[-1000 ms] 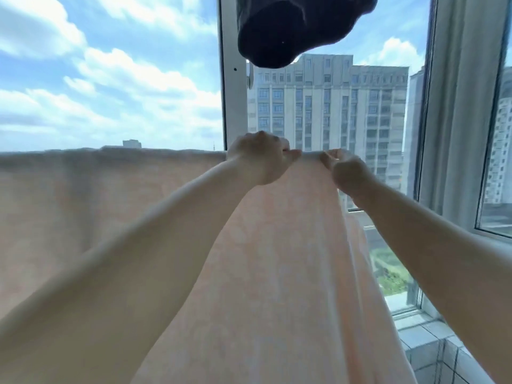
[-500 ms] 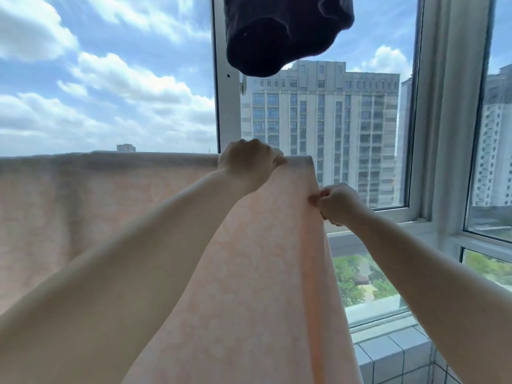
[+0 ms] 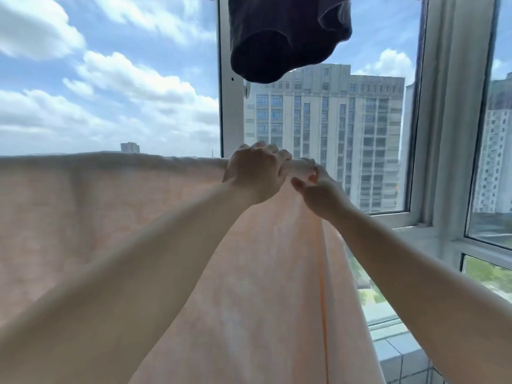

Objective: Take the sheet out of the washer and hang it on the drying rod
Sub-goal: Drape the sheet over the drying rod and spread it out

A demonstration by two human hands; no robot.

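Both hands grip the sheet (image 3: pixel 116 206) at its top right corner: left hand (image 3: pixel 253 174) fisted, right hand (image 3: pixel 318 194) pinching.

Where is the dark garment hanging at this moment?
In the head view, the dark garment hangs at top centre, in front of the window frame, above both hands and the peach sheet.

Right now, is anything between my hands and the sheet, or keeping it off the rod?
Nothing visible. The left hand and right hand are already on the sheet at its top right corner, draped over the hidden rod. The dark garment hangs above, clear of it.
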